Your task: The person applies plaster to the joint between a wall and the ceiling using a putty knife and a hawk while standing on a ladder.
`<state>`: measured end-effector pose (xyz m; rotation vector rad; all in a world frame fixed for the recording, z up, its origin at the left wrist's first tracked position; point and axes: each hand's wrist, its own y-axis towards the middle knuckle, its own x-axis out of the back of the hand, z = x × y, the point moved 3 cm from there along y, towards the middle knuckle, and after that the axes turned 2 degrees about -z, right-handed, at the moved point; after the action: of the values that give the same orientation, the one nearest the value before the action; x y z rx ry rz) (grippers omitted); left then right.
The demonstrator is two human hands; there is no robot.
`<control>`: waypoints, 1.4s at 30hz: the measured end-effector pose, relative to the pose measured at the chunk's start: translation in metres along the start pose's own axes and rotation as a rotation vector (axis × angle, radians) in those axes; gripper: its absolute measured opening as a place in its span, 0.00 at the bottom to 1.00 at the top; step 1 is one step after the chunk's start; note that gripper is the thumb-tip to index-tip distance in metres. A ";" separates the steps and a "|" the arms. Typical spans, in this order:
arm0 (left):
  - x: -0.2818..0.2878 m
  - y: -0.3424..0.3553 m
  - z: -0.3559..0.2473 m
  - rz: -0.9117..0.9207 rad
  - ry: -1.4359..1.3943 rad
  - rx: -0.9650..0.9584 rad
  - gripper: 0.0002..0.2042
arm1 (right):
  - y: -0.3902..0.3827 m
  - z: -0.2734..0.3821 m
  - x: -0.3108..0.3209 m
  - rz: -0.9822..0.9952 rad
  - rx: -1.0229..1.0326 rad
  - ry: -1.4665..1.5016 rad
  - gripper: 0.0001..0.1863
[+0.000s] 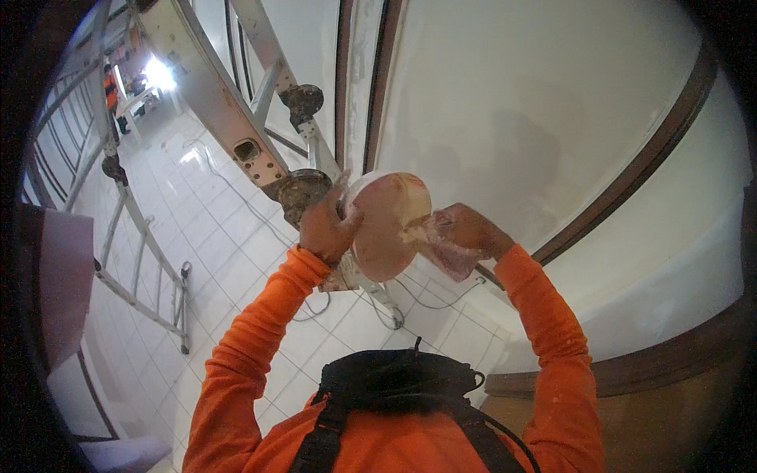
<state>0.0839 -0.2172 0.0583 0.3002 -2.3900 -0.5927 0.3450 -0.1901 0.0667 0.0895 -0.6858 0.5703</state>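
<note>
A round, shallow, pinkish vessel with a whitish rim (386,236), like a bowl or a small bucket, is tilted in front of me. My left hand (327,229) grips it at its left side, thumb over the rim, close to the ladder's dark round hinge. At its right edge is my right hand (465,229), closed and blurred. A flat, pale pinkish thing (456,258) hangs below those fingers; its kind is unclear. A cream-coloured smear (415,230) lies between the right hand and the vessel.
The folding metal ladder (229,110) rises at my left and centre. Farther left stands another metal frame (150,244). Cables (272,229) run over the white tiled floor (225,256). A pale wall (512,94) with brown trim is at right. A person in orange (110,91) is far back.
</note>
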 end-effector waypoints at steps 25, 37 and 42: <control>0.002 0.006 -0.003 -0.190 -0.078 -0.080 0.16 | 0.027 -0.029 -0.004 -0.020 0.138 0.072 0.18; 0.010 0.008 -0.001 -0.195 -0.225 -0.036 0.16 | -0.062 -0.038 0.082 -0.397 0.064 0.199 0.18; -0.001 0.002 0.010 -0.252 -0.336 -0.003 0.16 | -0.084 0.007 0.045 -0.582 -0.114 0.743 0.17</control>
<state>0.0780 -0.2119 0.0522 0.5434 -2.6933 -0.8155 0.4135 -0.2418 0.1087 -0.0337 0.0488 -0.0199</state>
